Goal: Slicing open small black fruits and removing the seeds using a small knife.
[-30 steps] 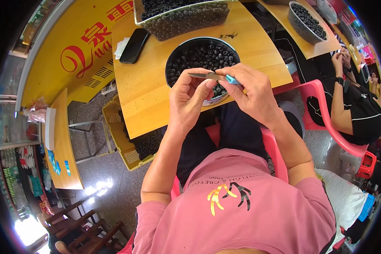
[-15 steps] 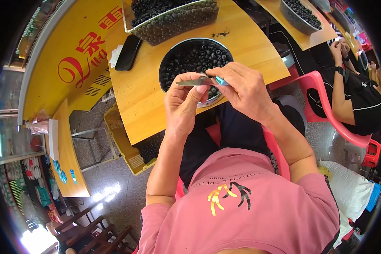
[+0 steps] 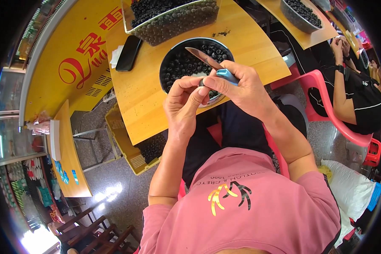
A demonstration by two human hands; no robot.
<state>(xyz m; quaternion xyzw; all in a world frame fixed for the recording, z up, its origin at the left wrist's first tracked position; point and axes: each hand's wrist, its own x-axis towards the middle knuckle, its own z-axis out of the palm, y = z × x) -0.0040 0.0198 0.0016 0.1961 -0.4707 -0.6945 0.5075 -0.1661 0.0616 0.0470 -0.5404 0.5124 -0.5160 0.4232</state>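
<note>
- Head view, looking straight down over a pink shirt to both hands raised in front of the chest.
- Right hand closed around a knife: blue-grey handle buried in the fist, blade pointing up and to the left, out over the bowl; likely angled that way so the edge meets whatever the other hand offers.
- Left hand curled shut, thumb and forefinger pinched on a small dark berry just below the handle, touching or nearly touching the right thumb; too small to tell its exact shape.
- Hands pressed together, probably to steady the cut.
- Directly beyond the grip, a round metal bowl of dark berries on a yellow wooden table; held over it, seemingly so that scraps or finished pieces drop in.
- Further beyond, a clear plastic tub piled with the same dark berries, close enough for refilling.
- Left of the grip, a black phone lying flat beside a scrap of white paper, well apart from the bowl.
- Below and left of the grip, under the table edge, a yellow crate holding more dark fruit.
- Far right of the grip, another person in black on a red plastic chair, hands up near a second bowl on a neighbouring table.
</note>
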